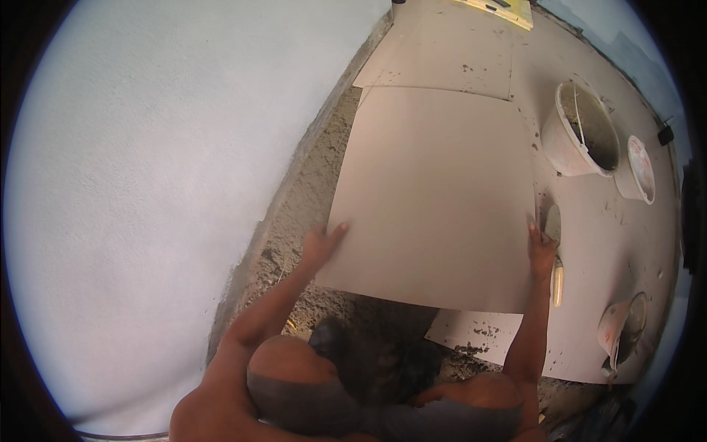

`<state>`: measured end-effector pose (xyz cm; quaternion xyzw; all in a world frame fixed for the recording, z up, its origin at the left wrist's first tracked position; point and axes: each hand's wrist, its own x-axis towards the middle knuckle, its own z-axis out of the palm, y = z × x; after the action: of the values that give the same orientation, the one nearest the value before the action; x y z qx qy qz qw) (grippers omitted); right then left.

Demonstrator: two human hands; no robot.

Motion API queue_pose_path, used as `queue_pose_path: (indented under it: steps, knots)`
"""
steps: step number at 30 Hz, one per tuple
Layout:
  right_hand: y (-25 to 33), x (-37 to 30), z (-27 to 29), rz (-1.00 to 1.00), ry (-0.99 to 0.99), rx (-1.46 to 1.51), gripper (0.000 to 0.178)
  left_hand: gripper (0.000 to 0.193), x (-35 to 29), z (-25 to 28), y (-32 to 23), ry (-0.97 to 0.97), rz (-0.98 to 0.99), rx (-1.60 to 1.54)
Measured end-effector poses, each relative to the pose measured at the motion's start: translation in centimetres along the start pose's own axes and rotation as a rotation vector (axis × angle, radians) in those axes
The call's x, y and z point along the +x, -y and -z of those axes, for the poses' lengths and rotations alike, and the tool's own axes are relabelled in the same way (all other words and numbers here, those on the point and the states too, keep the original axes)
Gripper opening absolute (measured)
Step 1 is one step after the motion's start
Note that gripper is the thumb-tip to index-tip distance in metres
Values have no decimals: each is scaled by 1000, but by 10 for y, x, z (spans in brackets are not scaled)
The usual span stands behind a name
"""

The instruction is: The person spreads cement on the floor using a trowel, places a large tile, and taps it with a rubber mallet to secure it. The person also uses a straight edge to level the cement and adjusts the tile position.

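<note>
Large beige tile (pixel 434 191), centre frame; probably heavy, stiff, smooth, brittle at corners; best held by opposite side edges. Left hand (pixel 322 244) pinches left edge, thumb over face, other fingers mostly hidden; right hand (pixel 543 252) clasps right edge, fingers bent

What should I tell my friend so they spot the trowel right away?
Start at the big beige tile in the middle. Just past its right edge, beside the right hand, lies the trowel. Unlike the buckets farther right, it is slim, with a grey blade and yellowish handle.
</note>
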<state>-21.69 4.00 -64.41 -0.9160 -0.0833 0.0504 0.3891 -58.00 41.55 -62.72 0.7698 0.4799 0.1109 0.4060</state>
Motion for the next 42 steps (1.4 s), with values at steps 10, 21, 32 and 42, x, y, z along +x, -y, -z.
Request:
queue_pose_path:
  steps: [10, 21, 32, 42]
  knots:
    - [-29, -10, -32, -218, 182, 49, 65, 66, 23, 11, 8, -18, -64, 173]
    - [-31, -28, -52, -301, 164, 79, 64, 80, 45, 24, 17, 30, -152, 549]
    - [-15, -48, -59, -408, 224, 71, 64, 57, 62, 54, 31, 308, -40, 439]
    - [2, -62, -63, -443, 223, 3, 64, 64, 61, 76, 27, 303, 64, 327]
